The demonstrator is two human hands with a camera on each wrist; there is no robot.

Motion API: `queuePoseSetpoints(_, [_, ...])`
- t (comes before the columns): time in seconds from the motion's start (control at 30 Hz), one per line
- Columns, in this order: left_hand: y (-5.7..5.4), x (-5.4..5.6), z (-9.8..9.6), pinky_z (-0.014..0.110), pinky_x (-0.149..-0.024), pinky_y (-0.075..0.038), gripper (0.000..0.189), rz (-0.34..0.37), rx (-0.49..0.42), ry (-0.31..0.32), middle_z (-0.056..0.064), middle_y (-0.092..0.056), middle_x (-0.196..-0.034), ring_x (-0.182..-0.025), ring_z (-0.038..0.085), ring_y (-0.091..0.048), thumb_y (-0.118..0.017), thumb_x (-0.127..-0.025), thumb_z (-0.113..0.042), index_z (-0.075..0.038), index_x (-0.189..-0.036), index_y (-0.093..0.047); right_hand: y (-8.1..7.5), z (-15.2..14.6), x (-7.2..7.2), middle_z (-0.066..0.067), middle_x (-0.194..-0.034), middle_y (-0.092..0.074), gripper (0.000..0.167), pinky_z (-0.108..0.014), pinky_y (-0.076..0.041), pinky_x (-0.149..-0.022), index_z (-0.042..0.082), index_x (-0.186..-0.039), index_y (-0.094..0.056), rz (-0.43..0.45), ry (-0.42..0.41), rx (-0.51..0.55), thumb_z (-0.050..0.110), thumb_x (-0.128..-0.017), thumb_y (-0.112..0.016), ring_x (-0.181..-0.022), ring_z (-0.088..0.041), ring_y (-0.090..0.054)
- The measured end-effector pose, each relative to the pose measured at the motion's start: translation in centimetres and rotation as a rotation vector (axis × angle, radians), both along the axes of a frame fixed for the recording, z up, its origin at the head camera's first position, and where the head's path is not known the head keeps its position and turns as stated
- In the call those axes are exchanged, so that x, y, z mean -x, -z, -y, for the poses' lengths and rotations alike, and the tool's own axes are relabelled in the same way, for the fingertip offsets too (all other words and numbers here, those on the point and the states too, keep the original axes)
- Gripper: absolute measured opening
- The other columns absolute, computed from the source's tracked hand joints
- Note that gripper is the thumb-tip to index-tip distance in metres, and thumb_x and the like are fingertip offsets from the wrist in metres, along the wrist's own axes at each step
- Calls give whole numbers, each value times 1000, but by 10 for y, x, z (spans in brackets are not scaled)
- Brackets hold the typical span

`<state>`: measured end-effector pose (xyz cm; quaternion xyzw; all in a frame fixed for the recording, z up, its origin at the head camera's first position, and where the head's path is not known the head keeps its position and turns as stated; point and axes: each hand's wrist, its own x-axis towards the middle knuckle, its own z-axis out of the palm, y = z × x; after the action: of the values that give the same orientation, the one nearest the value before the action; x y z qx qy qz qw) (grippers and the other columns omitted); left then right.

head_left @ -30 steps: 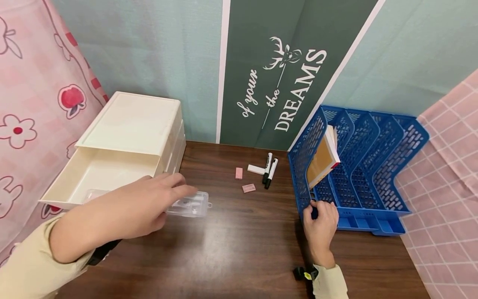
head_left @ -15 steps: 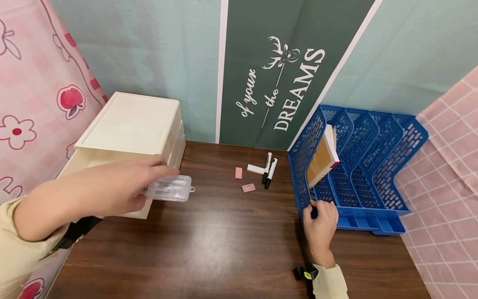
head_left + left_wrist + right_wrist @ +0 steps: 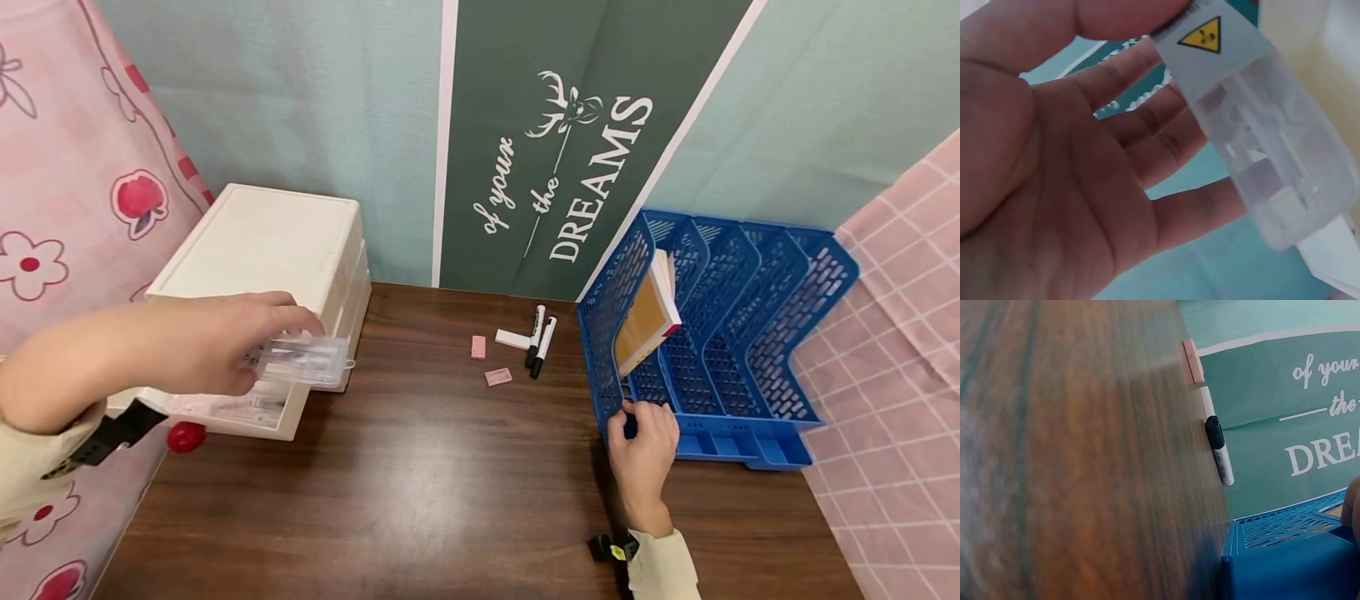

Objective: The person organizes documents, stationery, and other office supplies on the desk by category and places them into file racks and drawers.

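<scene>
Clear case [image 3: 313, 363], L hand [image 3: 217, 337] pinching it w/ knuckles up, R hand [image 3: 645, 446] gripping rack [image 3: 738, 427]

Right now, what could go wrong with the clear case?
The clear case might slip, as its free end sticks out past the left grip. It might also knock the open drawer, whose side it overlaps in the head view.

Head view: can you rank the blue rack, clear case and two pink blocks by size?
1. Blue rack
2. Clear case, partly hidden
3. Upper pink block, lower pink block: too alike to rank
</scene>
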<state>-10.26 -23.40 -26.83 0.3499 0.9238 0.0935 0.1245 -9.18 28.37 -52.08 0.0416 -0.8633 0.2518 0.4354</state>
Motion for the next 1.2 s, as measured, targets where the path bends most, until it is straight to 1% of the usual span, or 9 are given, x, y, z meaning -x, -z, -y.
queuePoseSetpoints(0.1, [0,4,6,32,-78,-48,70,45,19,-25,-5,-57,-117,-92,10,-52,-78,-67,8,-17,-130,-59,-1,0,0,-20,-81,-66,6,-56,-36,-108,-2,-84,-65,1,1,0,-4,-80,-62,-85,-41,-59])
queuePoseSetpoints(0.17, [1,5,11,33,-78,-49,70,60,27,-50,-5,-57,-115,-92,11,-53,-79,-67,8,-16,-130,-59,-2,0,1,-20,-82,-66,5,-56,-36,-108,-2,-84,-65,2,0,-2,-3,-81,-62,-85,-41,-59])
queuePoseSetpoints(0.3, [5,7,20,33,-76,-48,68,51,61,-96,-5,-57,-107,-87,11,-52,-79,-65,10,-16,-125,-60,-2,1,2,-20,-82,-66,5,-57,-37,-107,-2,-85,-65,2,-7,-3,-3,-82,-61,-85,-41,-59])
queuePoseSetpoints(0.43, [9,9,31,34,-76,-49,67,31,87,-106,-6,-55,-99,-84,11,-51,-79,-63,12,-16,-121,-59,-2,1,2,-19,-81,-66,5,-58,-37,-107,-2,-85,-66,0,-10,-1,-4,-82,-61,-85,-41,-59])
queuePoseSetpoints(0.63, [12,11,41,41,-82,-51,68,17,77,-129,-4,-57,-101,-89,14,-54,-79,-62,15,-14,-119,-59,-3,1,2,-20,-82,-67,5,-56,-36,-109,-3,-85,-66,6,-8,-2,-3,-83,-61,-86,-40,-59])
queuePoseSetpoints(0.7, [13,12,42,41,-83,-50,67,18,80,-140,-5,-57,-101,-91,14,-55,-78,-61,16,-15,-118,-60,-3,1,2,-20,-82,-66,7,-56,-36,-108,-2,-86,-66,10,-10,-7,-5,-82,-61,-85,-41,-59])
queuePoseSetpoints(0.87, [20,10,42,40,-82,-51,67,13,80,-136,-6,-57,-101,-89,13,-54,-78,-63,17,-16,-118,-59,-1,1,1,-19,-80,-66,6,-57,-37,-107,-2,-85,-66,7,-1,-3,-4,-82,-61,-85,-41,-59])
queuePoseSetpoints(1.1, [30,7,44,38,-70,-52,62,-10,107,-145,0,-59,-98,-77,15,-55,-73,-66,20,-13,-117,-61,1,0,-1,-19,-82,-66,5,-56,-36,-108,-3,-85,-66,14,4,-2,-2,-84,-61,-86,-40,-59])
queuePoseSetpoints(1.2, [33,10,41,39,-72,-54,61,-20,108,-127,1,-60,-97,-76,15,-56,-72,-65,21,-12,-115,-60,1,-1,-2,-19,-82,-66,5,-57,-36,-107,-3,-85,-66,10,2,0,-2,-84,-61,-85,-40,-59])
